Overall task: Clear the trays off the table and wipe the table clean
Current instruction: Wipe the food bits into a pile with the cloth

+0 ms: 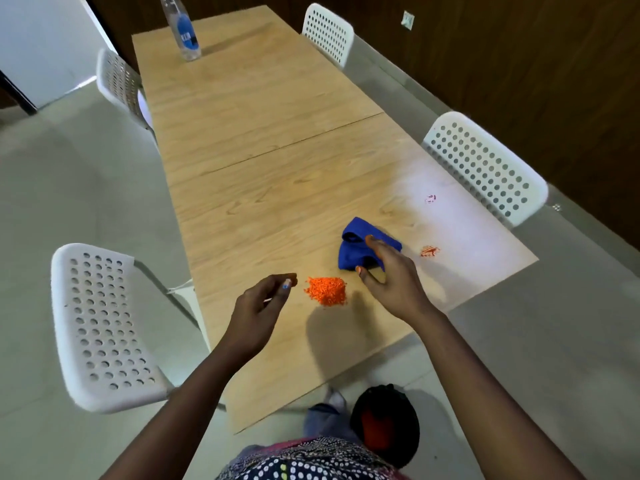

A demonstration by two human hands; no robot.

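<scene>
A crumpled blue cloth (356, 249) lies on the near part of the wooden table (263, 188). My right hand (391, 278) hovers just over its near edge with fingers spread and relaxed, holding nothing. Left of it sits a heap of orange crumbs (327, 291). My left hand (259, 313) floats above the table's left edge, fingers loosely curled, empty. A small orange smear (429, 251) and a reddish mark (430, 199) stain the table to the right. No tray is in view.
A clear bottle with a blue label (185, 32) stands at the far end. White perforated chairs (104, 327) (485, 168) (329, 32) (119, 84) flank both long sides. A dark bin with orange inside (384, 424) sits on the floor by my feet.
</scene>
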